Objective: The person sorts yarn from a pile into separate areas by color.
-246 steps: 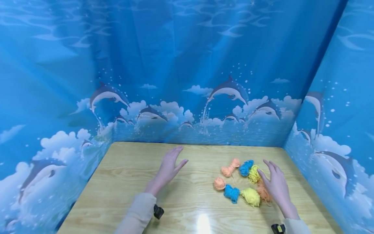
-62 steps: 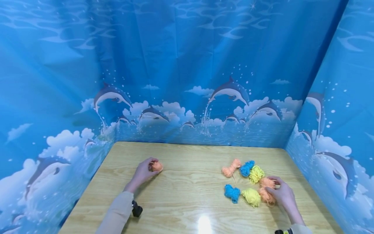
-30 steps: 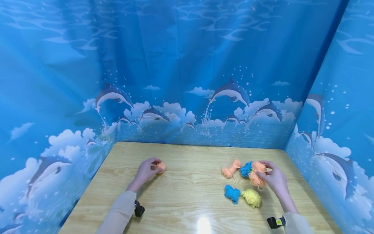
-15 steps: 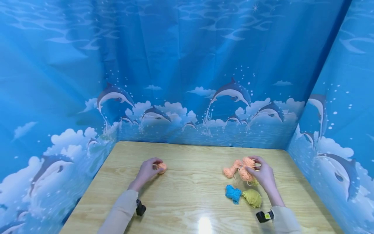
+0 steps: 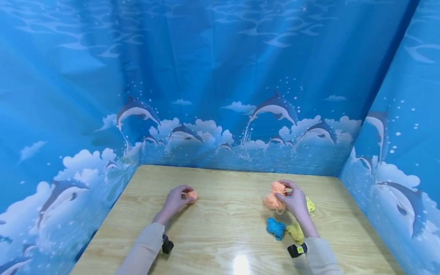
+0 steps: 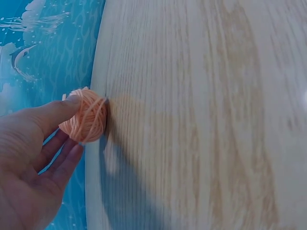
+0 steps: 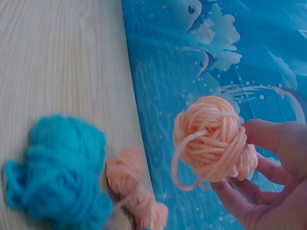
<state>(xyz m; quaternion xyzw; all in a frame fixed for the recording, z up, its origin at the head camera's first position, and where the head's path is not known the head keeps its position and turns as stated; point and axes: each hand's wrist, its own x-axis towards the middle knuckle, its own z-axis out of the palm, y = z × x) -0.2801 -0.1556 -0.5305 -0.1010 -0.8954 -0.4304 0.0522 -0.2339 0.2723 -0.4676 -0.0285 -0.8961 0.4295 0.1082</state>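
Note:
My left hand (image 5: 173,200) pinches a small peach ball of yarn (image 5: 191,196) between thumb and fingers at the table's left half. In the left wrist view, the yarn's strands are plainly visible under the thumb. My right hand (image 5: 296,200) grips a larger peach yarn bundle (image 7: 211,139), its loose strand looping down. That bundle is lifted above the table. Below it, the right wrist view shows another peach skein (image 7: 136,187), tied at its middle, lying on the wood and mostly hidden in the head view. A blue skein (image 5: 276,228) lies nearer the front.
A yellow-green yarn ball (image 5: 295,232) lies beside the blue skein, partly covered by the right wrist. Bright yellow yarn (image 5: 310,205) shows behind the right hand. The wooden table (image 5: 220,236) meets a blue dolphin-print curtain (image 5: 213,95) at its back and sides.
Over the last seconds my right hand has lifted the peach bundle from the right and carried it left over the other skeins. My left hand brought its ball to the left earlier and now barely moves.

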